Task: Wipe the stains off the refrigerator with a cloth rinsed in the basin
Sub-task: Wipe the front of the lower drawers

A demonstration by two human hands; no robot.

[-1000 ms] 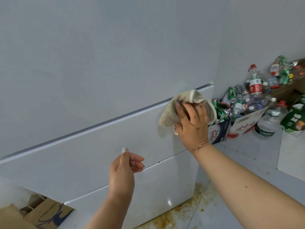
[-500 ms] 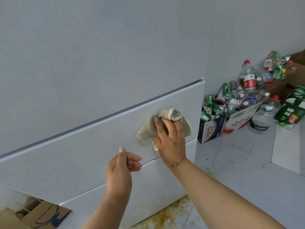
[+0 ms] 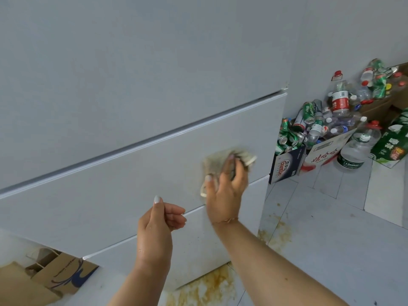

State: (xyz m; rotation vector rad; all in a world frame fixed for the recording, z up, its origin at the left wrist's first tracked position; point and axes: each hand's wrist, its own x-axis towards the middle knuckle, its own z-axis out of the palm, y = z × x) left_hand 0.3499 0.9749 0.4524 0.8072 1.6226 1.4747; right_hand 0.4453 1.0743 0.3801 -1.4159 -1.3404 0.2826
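Observation:
A white refrigerator [image 3: 123, 89] fills most of the view, with a large upper door and two drawer fronts below. My right hand [image 3: 225, 191] presses a beige cloth [image 3: 213, 163] against the middle drawer front, near its right side; the cloth is blurred. My left hand [image 3: 161, 219] hovers in front of the lower edge of the same drawer, fingers loosely curled, holding nothing. No basin is in view.
Brown stains [image 3: 205, 286] spread over the tiled floor at the refrigerator's foot. Cardboard boxes [image 3: 284, 165] full of cans and plastic bottles stand against the wall on the right. A brown paper bag [image 3: 64, 274] lies at the lower left.
My right hand has dragged the cloth down and left from the drawer's top right corner onto the drawer face. My left hand has stayed in place.

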